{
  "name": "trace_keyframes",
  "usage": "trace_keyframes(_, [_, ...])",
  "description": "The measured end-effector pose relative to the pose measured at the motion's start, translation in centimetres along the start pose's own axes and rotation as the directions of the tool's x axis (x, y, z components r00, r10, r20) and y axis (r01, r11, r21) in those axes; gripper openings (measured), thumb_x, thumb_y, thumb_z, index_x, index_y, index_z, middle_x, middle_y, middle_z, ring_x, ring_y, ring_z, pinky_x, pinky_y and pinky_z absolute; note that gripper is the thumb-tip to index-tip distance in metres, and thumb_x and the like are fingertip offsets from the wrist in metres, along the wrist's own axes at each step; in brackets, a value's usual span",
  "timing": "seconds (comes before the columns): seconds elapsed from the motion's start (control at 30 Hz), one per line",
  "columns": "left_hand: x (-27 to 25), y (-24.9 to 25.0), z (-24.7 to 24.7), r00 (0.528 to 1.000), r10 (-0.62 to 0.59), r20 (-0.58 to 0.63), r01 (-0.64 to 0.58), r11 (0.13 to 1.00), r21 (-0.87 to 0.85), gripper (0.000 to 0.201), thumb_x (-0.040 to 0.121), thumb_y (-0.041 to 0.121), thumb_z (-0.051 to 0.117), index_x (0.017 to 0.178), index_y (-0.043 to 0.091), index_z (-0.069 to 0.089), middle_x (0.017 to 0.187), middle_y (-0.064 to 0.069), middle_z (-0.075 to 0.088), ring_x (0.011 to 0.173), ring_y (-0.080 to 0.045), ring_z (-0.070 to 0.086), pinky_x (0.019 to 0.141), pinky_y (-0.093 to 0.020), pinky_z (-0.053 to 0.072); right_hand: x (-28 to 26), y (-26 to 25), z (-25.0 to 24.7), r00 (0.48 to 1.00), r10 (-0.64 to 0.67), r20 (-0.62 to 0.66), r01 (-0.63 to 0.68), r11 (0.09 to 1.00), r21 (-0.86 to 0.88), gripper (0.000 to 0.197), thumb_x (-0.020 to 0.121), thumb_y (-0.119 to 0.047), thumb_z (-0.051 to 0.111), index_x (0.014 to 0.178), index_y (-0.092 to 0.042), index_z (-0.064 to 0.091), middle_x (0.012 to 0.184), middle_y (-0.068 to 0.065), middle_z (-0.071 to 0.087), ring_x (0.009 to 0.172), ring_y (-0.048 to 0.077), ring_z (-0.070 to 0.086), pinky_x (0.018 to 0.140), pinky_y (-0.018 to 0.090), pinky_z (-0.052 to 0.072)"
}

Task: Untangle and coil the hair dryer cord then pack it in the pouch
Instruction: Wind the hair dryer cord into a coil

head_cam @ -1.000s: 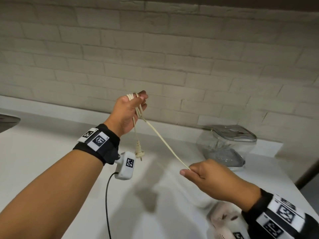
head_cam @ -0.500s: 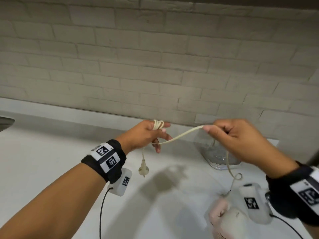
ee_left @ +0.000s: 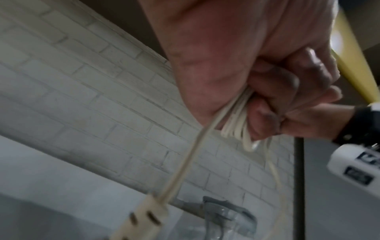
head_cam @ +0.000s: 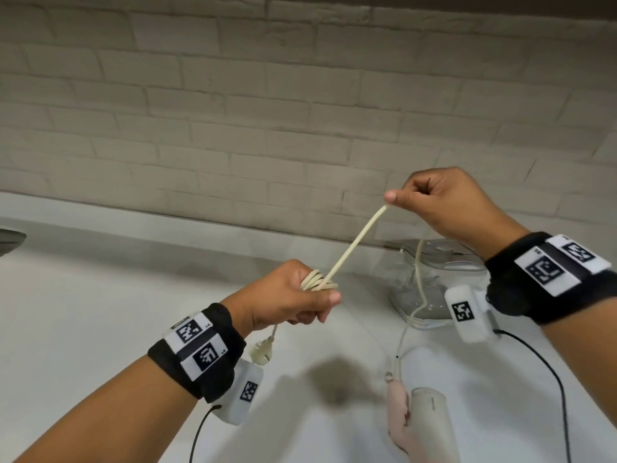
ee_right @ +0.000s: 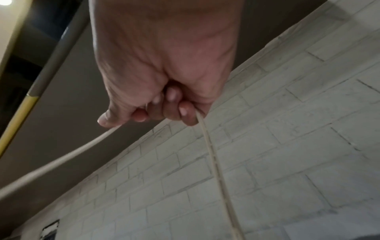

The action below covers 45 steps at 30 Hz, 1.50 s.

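My left hand [head_cam: 293, 297] grips several cream loops of the hair dryer cord [head_cam: 350, 250] over the counter. In the left wrist view the loops [ee_left: 236, 123] bunch under the curled fingers, and the plug [ee_left: 139, 219] dangles below. The plug [head_cam: 262, 350] also hangs beneath that hand in the head view. My right hand [head_cam: 434, 202], higher and to the right, pinches the cord [ee_right: 211, 155] taut between the two hands. From there the cord drops to the cream and pink hair dryer [head_cam: 417, 419] lying on the counter. A clear plastic pouch [head_cam: 434, 282] stands behind it.
The white countertop [head_cam: 100, 312] runs left to right under a pale brick wall [head_cam: 267, 111]. A dark rim [head_cam: 11, 240] shows at the far left edge. Black cables [head_cam: 547, 369] trail from both wrist cameras.
My right hand rose from low near the dryer to above the pouch, pulling the cord taut. My left hand dropped lower and now holds more turns of cord.
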<state>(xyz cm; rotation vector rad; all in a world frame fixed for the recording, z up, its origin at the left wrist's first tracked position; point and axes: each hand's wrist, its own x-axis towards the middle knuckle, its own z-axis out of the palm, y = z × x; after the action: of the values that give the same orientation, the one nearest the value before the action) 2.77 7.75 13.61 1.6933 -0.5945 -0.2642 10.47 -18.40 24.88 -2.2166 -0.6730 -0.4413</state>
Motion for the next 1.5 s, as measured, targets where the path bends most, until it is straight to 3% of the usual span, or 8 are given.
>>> trace_keyframes(0.2, [0.1, 1.4, 0.6, 0.98, 0.183, 0.073, -0.141, 0.91, -0.39, 0.026, 0.087, 0.027, 0.072, 0.103, 0.006, 0.077, 0.115, -0.02, 0.072, 0.035, -0.008, 0.045, 0.044, -0.021, 0.037, 1.3, 1.3, 3.4, 1.0, 0.023, -0.002, -0.023, 0.999, 0.024, 0.048, 0.09, -0.046, 0.07, 0.067, -0.006, 0.06, 0.053, -0.003, 0.04, 0.045, 0.005, 0.033, 0.045, 0.019, 0.031])
trace_keyframes(0.37, [0.4, 2.7, -0.4, 0.969, 0.238, -0.065, -0.24, 0.846, -0.476, 0.045, 0.084, -0.011, 0.049, 0.109, 0.013, 0.077, 0.132, -0.009, 0.067, 0.122, -0.029, 0.063, 0.083, -0.025, 0.057, -0.3, 3.0, 6.6, 0.99, 0.091, 0.109, -0.097, 0.994, 0.048, 0.057, 0.09, -0.051, 0.066, 0.067, 0.001, 0.061, 0.052, 0.002, 0.039, 0.044, 0.009, 0.033, 0.045, 0.021, 0.032])
trace_keyframes(0.6, [2.3, 1.6, -2.0, 0.906, 0.284, -0.313, -0.42, 0.687, -0.593, 0.027, 0.078, 0.02, 0.081, 0.102, 0.009, 0.076, 0.15, -0.005, 0.051, 0.14, -0.027, 0.046, 0.108, -0.033, 0.046, -4.6, 2.7, 10.5, 0.947, 0.156, 0.281, -0.181, 0.981, 0.066, 0.057, 0.096, -0.058, 0.053, 0.058, -0.016, 0.059, 0.053, 0.003, 0.047, 0.042, 0.011, 0.037, 0.047, 0.02, 0.034])
trace_keyframes(0.73, [3.3, 1.1, -3.4, 0.858, 0.146, -0.492, -0.468, 0.617, -0.633, 0.033, 0.083, 0.033, 0.074, 0.094, 0.002, 0.071, 0.147, -0.001, 0.053, 0.139, -0.024, 0.047, 0.113, -0.035, 0.041, -8.9, 2.3, 12.3, 0.91, 0.14, 0.391, -0.194, 0.976, 0.101, 0.056, 0.099, -0.052, 0.052, 0.054, -0.019, 0.052, 0.052, -0.001, 0.042, 0.044, 0.011, 0.035, 0.05, 0.025, 0.034])
trace_keyframes(0.9, [3.6, -0.2, -4.8, 0.766, -0.031, -0.642, -0.477, 0.643, -0.6, 0.028, 0.092, 0.032, 0.063, 0.108, 0.009, 0.065, 0.08, 0.006, 0.056, 0.089, -0.005, 0.053, 0.102, -0.028, 0.039, -11.9, 2.7, 11.6, 0.896, 0.1, 0.433, -0.145, 0.987, 0.073, 0.064, 0.096, -0.058, 0.053, 0.059, -0.01, 0.033, 0.055, 0.0, 0.029, 0.051, 0.014, 0.026, 0.051, 0.03, 0.026])
trace_keyframes(1.07, [4.0, -1.0, -4.6, 0.747, -0.039, -0.664, -0.358, 0.818, -0.45, 0.016, 0.101, 0.023, 0.055, 0.095, 0.015, 0.067, 0.082, 0.008, 0.061, 0.087, -0.006, 0.055, 0.104, -0.03, 0.034, -11.4, 1.8, 9.6, 0.914, 0.029, 0.405, -0.056, 0.997, 0.054, 0.061, 0.095, -0.054, 0.056, 0.06, -0.014, 0.027, 0.055, -0.005, 0.023, 0.051, 0.01, 0.022, 0.05, 0.027, 0.022])
trace_keyframes(1.3, [4.3, -1.2, -3.4, 0.915, 0.021, -0.403, -0.023, 1.0, -0.001, 0.039, 0.1, 0.02, 0.056, 0.139, 0.023, 0.051, 0.153, 0.003, 0.045, 0.127, -0.016, 0.059, 0.111, -0.03, 0.04, -9.4, -0.2, 5.9, 0.942, -0.032, 0.335, -0.021, 0.988, 0.154, 0.051, 0.095, -0.036, 0.065, 0.057, -0.019, 0.037, 0.054, -0.008, 0.029, 0.049, 0.009, 0.028, 0.048, 0.025, 0.026])
trace_keyframes(1.5, [3.1, -0.7, -0.5, 0.98, -0.077, -0.185, 0.09, 0.994, 0.065, 0.043, 0.104, 0.032, 0.047, 0.138, 0.006, 0.05, 0.074, -0.004, 0.071, 0.059, -0.022, 0.055, 0.067, -0.027, 0.045, -6.0, -1.7, 3.5, 0.98, -0.067, 0.186, 0.034, 0.984, 0.173, 0.057, 0.091, -0.04, 0.066, 0.061, 0.0, 0.04, 0.057, -0.004, 0.027, 0.051, 0.01, 0.025, 0.047, 0.023, 0.023])
